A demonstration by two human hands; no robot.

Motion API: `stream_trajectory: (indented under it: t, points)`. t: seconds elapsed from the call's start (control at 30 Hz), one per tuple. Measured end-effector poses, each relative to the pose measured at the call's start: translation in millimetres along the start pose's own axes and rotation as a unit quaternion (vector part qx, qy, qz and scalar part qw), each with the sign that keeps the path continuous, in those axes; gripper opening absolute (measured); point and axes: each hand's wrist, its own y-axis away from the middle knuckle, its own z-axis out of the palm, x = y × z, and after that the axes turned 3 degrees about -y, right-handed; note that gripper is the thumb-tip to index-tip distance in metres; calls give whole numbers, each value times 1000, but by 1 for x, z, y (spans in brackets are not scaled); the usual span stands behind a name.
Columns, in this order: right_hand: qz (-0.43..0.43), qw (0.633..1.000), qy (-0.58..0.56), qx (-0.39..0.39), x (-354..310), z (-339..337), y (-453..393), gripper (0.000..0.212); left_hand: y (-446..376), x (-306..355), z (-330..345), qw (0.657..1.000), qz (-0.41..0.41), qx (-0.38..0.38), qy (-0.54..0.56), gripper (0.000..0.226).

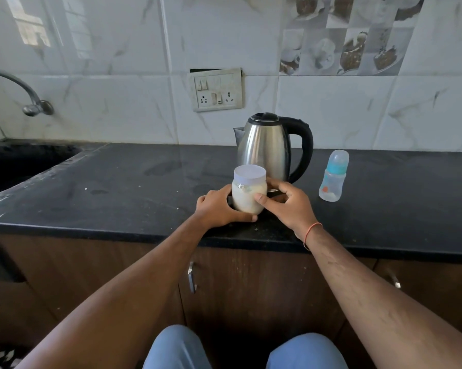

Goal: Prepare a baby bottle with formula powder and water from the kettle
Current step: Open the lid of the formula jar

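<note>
Both hands [253, 206] cupping formula jar [249, 193], kettle [267, 147] just behind

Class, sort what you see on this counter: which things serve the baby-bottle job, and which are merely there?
For the job:
formula jar, lid on, held by left hand and right hand
kettle
baby bottle, capped

Merely there:
sink
tap
wall socket panel
cupboard handle

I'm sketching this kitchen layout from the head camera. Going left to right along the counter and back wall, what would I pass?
Tap → sink → switchboard → kettle → baby bottle. The powder jar, held between the left hand and right hand, overlaps the kettle, so it is left out.
</note>
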Motion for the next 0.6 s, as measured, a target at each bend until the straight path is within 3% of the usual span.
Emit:
stream_trajectory:
  t: [0.23, 0.43, 0.6]
  points:
    - [22, 999, 10, -47, -11, -18, -12, 70, -1, 11, 4, 1000, -5, -5, -12, 103]
    - [-39, 963, 239, -118, -67, -24, -49, 71, -6, 18, 7, 1000, 3, 3, 8, 112]
    - [-54, 887, 434, -145, -95, -19, -72, 84, -5, 16, 7, 1000, 13, 6, -2, 112]
